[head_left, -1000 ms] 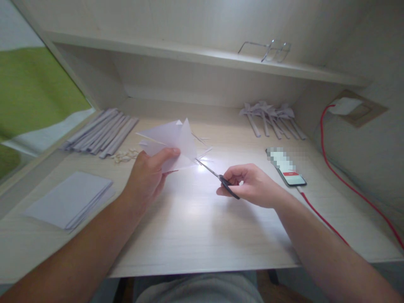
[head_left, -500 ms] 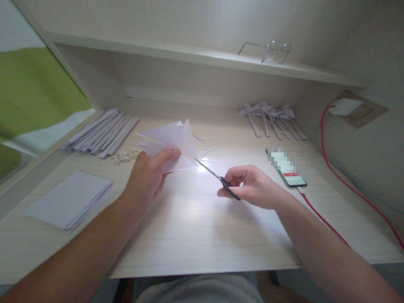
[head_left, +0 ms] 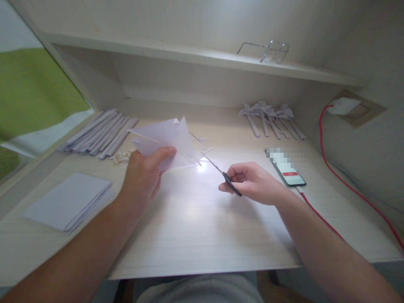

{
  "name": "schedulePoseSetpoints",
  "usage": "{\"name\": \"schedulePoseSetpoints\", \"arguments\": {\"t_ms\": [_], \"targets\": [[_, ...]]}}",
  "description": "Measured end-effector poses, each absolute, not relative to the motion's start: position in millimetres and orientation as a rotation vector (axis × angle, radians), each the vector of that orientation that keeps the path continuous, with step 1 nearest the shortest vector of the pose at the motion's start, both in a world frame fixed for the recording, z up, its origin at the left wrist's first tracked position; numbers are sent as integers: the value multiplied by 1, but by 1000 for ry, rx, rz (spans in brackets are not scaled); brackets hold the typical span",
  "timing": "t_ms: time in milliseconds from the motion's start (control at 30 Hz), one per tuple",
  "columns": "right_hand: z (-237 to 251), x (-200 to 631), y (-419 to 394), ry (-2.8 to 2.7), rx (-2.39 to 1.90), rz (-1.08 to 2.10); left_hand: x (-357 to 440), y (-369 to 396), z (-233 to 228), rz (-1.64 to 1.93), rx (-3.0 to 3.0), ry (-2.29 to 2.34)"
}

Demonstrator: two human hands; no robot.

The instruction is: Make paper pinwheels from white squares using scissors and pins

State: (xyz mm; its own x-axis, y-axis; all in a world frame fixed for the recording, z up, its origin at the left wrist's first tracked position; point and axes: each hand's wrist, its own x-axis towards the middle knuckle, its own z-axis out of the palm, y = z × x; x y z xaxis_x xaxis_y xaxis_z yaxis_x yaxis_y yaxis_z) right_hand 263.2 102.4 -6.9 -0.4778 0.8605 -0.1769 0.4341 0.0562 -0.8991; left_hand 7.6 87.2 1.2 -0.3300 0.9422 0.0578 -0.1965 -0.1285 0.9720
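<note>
Pinched in my left hand [head_left: 147, 170] is a white sheet of paper [head_left: 164, 136] with slits cut in from its corners, held above the desk with the thumb on top. My right hand [head_left: 248, 183] is closed round the dark handles of a pair of scissors [head_left: 232, 184]. The blades point up and left, their tips just right of the paper's lower right corner and apart from it. Thin paper offcuts [head_left: 206, 151] lie on the desk behind the paper and scissors.
Rolled paper sticks [head_left: 101, 132] lie at the back left, with small pale bits [head_left: 121, 157] beside them. A stack of paper [head_left: 71, 200] is at the left. Paper pinwheels [head_left: 268, 115] lie back right, near a phone [head_left: 292, 179] with a red cable [head_left: 318, 214]. Glasses [head_left: 268, 51] rest on the shelf [head_left: 189, 54].
The scissors have come away from the paper's edge, moving slightly right. My left hand has shifted the paper a little to the left.
</note>
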Motion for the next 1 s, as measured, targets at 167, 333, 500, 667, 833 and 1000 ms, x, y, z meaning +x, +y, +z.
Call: {"name": "schedulePoseSetpoints", "arguments": {"t_ms": [167, 333, 500, 667, 833, 1000], "targets": [[-3, 257, 104, -1605, -1142, 1165, 8, 88, -10, 1285, 1116, 1265], [-3, 251, 98, -1621, -1037, 1241, 16, 79, -14, 765, 1355, 1233], [-11, 250, 95, -1646, -1062, 1238, 16, 76, -10, 681, 1420, 1194], [-16, 249, 97, -1550, -1087, 1237, 14, 81, -8, 1004, 1248, 1183], [-17, 239, 93, -1425, -1090, 1160, 19, 81, -16, 1184, 1059, 1021], [-25, 233, 86, -1514, -1035, 1078, 24, 77, -21, 1065, 1120, 1135]]}}
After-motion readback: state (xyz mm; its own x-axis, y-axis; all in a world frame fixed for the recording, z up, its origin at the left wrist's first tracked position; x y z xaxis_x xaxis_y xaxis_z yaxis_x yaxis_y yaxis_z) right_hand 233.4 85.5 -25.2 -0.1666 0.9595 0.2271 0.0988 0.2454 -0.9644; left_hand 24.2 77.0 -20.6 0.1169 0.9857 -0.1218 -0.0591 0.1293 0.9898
